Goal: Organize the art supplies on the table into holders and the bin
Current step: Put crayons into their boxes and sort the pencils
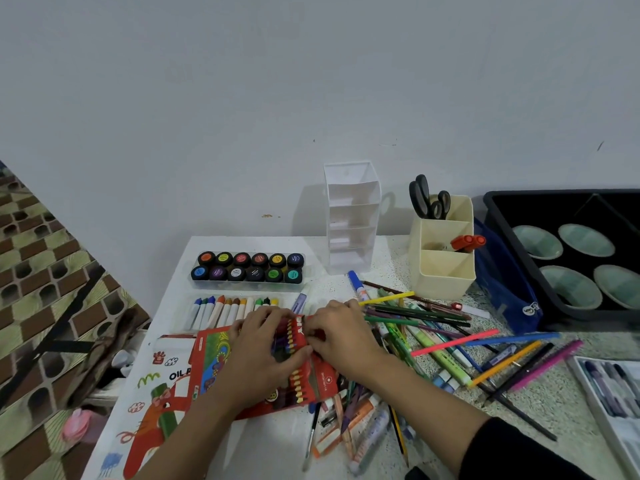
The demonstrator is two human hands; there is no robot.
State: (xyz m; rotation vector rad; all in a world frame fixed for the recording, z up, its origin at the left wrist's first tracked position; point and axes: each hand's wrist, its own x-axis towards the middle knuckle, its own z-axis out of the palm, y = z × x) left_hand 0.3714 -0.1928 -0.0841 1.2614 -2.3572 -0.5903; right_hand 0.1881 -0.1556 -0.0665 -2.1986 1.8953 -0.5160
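On a white counter (pixel 270 445) set against a pale wall, two hands met over a red crayon box (pixel 214 362) lying open near the front left. The left hand (pixel 263 351) lay across the box with its fingers curled round the row of crayons (pixel 298 379) inside. The right hand (pixel 341 337), touching the left, pinched the box's upper edge between thumb and fingertips. A black sleeve (pixel 512 452) covered the right forearm.

Under the red box's left side lay an oil pastel box (pixel 152 403) printed with a cartoon. Behind the hands sat a row of white-barrelled colour sticks (pixel 225 310), and behind those a clear tray of twelve paint pots (pixel 247 268) in two rows.

At the back of the counter stood a white tiered holder (pixel 351 216). Just to its right stood a cream holder (pixel 443 258) with black-handled scissors (pixel 422 199) upright in its rear compartment and orange markers (pixel 467 242) leaning in the middle one.

A loose pile of pencils and pens (pixel 433 327) sprawled from the right hand towards the counter's right side, with a pink pencil (pixel 453 342) lying across the top. More pens and glue sticks (pixel 363 427) lay between the forearms.

At the far right sat a black bin (pixel 540 209) holding four pale green bowls (pixel 536 242), with a blue pouch (pixel 502 292) leaning against its left wall. A grey tray of pens (pixel 609 386) was cut off by the right edge.
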